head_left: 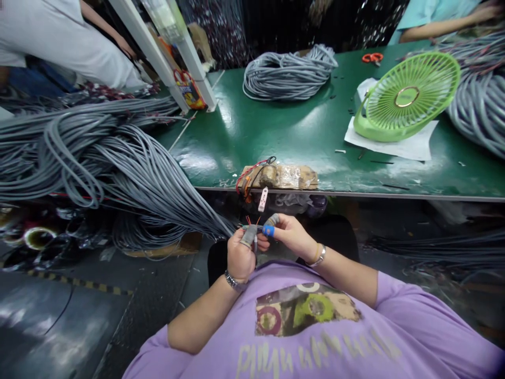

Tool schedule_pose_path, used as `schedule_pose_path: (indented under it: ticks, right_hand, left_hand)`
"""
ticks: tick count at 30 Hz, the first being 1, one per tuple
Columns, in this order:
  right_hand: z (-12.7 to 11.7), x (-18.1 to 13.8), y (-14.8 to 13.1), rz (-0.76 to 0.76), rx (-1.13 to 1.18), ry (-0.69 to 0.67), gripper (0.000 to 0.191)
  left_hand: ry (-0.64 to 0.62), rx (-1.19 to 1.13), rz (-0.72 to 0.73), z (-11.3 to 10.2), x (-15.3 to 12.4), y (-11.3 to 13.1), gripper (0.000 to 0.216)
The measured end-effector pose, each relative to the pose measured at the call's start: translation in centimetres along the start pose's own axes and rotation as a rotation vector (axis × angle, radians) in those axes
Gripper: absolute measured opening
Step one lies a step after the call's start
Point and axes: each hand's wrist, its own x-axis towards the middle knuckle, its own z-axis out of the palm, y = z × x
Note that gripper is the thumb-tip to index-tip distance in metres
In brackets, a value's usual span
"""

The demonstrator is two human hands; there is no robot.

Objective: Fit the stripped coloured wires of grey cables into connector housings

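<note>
My left hand (241,253), with grey tape round its thumb, is closed on the end of a grey cable (255,243) in front of my lap. Thin coloured wires, some orange-red, fan out of that end. Meeting it from the right, my right hand (290,237) pinches the same wires; blue tape wraps its thumb and grey tape its index finger. Just beyond both hands, a small wooden block (303,177) with a motor-like part and red and black leads sits at the table's edge. A pink-white tag (263,200) hangs there.
A thick bundle of grey cables (153,168) spills from the left towards my hands. On the green table (236,142) lie a cable coil (290,73), a green fan (410,97) and orange-handled scissors (373,58). Co-workers' arms (437,30) show at the far side.
</note>
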Motion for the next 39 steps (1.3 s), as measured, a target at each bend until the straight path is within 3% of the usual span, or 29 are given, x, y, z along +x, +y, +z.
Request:
schedule_pose_path:
  ticks: [3,7,11,13,17,22,25,31,39]
  right_hand:
    - [-0.8,0.4,0.0,0.028,0.055,-0.067,0.041]
    - [-1.6,2.6,-0.4,0.200,0.269,-0.060,0.049]
    - [-1.1,4.6,-1.3,0.225,0.291,-0.203,0.047]
    - [-0.5,5.0,-1.4,0.127,0.220,-0.140,0.047]
    - [0.3,5.0,-0.7,-0.088,0.058,0.133,0.053]
    - [0.8,5.5,-0.3,0.062,0.354,0.002,0.058]
    - [1.0,6.0,-0.4,0.118,0.491,0.019,0.054]
    - [1.2,6.0,-0.8,0.177,0.547,0.069,0.050]
    - [0.8,5.5,-1.0,0.241,0.536,0.005,0.060]
  left_hand:
    - [-0.015,-0.028,-0.029,0.1,-0.1,0.7,0.034]
    - [-0.116,-0.027,-0.058,0.4,-0.2,1.5,0.037]
    - [-0.181,-0.019,-0.091,0.7,0.4,1.9,0.034]
    - [-0.187,-0.025,-0.096,0.8,0.9,2.1,0.033]
    - [-0.199,-0.021,-0.089,0.8,1.5,2.5,0.032]
    - [-0.229,0.005,-0.115,0.9,1.7,2.3,0.033]
    - [-0.245,0.022,-0.129,1.1,1.7,2.1,0.033]
    - [-0.248,0.033,-0.158,1.4,1.8,1.8,0.032]
    - [-0.229,0.053,-0.140,1.3,1.3,1.8,0.032]
